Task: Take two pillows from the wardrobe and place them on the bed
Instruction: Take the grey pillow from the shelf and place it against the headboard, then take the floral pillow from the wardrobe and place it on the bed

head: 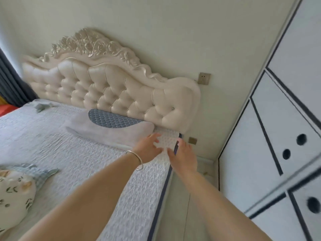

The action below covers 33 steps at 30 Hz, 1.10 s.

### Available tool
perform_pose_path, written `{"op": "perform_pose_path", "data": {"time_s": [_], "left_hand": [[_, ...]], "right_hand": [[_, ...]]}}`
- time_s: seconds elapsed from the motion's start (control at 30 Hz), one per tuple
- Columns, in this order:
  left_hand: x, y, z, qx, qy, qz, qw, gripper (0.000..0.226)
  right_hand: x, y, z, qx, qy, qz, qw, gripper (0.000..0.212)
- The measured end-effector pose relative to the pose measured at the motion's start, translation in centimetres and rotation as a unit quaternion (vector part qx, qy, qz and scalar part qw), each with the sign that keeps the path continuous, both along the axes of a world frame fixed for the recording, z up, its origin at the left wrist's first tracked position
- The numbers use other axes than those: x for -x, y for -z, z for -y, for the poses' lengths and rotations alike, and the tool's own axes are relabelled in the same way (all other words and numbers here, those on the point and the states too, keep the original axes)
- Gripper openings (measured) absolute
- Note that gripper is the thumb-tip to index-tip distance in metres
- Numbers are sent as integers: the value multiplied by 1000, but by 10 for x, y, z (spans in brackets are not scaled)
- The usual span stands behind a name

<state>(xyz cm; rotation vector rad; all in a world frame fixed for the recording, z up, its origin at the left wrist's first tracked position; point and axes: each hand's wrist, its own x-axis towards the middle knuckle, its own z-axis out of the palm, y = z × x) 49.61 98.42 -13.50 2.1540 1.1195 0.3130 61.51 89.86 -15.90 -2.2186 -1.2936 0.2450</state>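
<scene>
My bangle (137,160) is shiny metal; the headboard (111,91) is glossy tufted leather, the bedcover (69,153) matt quilted cloth.

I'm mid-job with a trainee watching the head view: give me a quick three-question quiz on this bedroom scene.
1. True or false: a pillow lies at the foot of the headboard.
2. Which wrist wears the bracelet? A) left B) right C) neither
3. Fill in: the left hand and right hand both reach over the ____ corner of the bed, on the side toward the wardrobe.

Key: 1 true. 2 A. 3 head.
</scene>
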Motion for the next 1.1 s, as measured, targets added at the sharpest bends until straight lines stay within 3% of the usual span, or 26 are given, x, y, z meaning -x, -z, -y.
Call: {"op": "perform_pose_path", "data": {"time_s": [0.13,0.3,0.53,0.8,0.93,1.1], "left_hand": [[10,-10,56,-24,8,30,999,61],[33,-28,124,-83,-53,103,990,66],[82,-58,197,-129,-42,129,982,78],[136,-60,273,-115,40,155,980,85],[154,-51,320,-117,112,129,978,84],[162,-50,381,-107,177,131,970,81]], "right_hand": [[2,-16,69,-26,32,34,999,62],[20,-36,141,-56,54,54,996,76],[67,-60,217,-75,118,42,989,86],[133,-63,314,-92,182,68,977,89],[173,-57,372,-89,234,71,965,90],[207,-56,456,-94,259,175,945,81]]}}
